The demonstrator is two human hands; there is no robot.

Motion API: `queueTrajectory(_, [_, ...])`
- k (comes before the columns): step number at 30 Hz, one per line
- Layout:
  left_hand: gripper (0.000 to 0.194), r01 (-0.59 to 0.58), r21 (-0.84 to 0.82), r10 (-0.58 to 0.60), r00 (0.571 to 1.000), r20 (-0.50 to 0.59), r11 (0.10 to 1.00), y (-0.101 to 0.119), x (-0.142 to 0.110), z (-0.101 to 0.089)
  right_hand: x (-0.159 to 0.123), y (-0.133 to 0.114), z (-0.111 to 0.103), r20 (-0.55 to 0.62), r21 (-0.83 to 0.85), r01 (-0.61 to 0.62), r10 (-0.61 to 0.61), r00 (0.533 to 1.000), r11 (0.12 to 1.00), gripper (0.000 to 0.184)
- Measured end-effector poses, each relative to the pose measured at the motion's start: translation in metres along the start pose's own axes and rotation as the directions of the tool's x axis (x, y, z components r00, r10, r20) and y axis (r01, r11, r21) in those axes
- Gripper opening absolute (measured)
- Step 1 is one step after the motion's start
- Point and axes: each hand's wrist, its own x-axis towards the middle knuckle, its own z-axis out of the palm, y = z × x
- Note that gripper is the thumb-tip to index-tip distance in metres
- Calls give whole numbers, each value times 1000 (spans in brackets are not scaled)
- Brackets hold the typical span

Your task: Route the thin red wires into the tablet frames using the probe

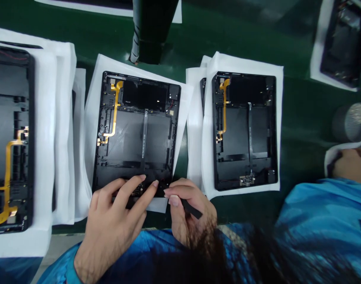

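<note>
A black tablet back housing (129,136) lies on white foam sheets, with an orange flex cable (115,114) along its left side and a dark ribbon cable (144,136) down its middle. My left hand (116,215) rests over its lower edge, fingers apart, with the fingertips on or near the small circuit board (137,191). The hand partly hides that board. My right hand (190,209) grips a black spudger-like stick (192,209) between thumb and fingers. Its tip points at the housing's lower right corner, beside my left index fingertip.
To the right, a similar housing (236,134) lies on a white foam sheet (209,157). Stacked foam sheets (63,138) and another housing (8,94) stand left. A dark post (152,31) rises behind. A co-worker's blue sleeve (331,213) is at right, near a grey cylinder (352,122).
</note>
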Motion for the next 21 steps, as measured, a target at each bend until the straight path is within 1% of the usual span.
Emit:
queueTrajectory(2, [69,1,-1,-1,1000,4,1000,0,0,-1,0,0,-1,7,8,2,-2,1000,1000,29])
queueTrajectory(6, [56,-2,10,2,1000,2,1000,0,1,-2,-2,-1,0,-3,11,-10,10,1000,1000,29])
queueTrajectory(8, [52,2,6,-2,1000,1,1000,0,2,-2,-2,-2,2,-9,10,-9,9,1000,1000,31])
queueTrajectory(12, [52,8,-18,-8,1000,4,1000,-1,3,-2,-2,-2,3,-19,11,5,-5,1000,1000,30])
queueTrajectory(18, [53,16,-23,-15,999,37,1000,0,-1,-1,0,1,1,18,1,51,-51,999,999,26])
queueTrajectory(21, [52,16,-9,-16,1000,24,1000,1,-1,0,-3,2,3,9,-8,58,-58,998,998,28])
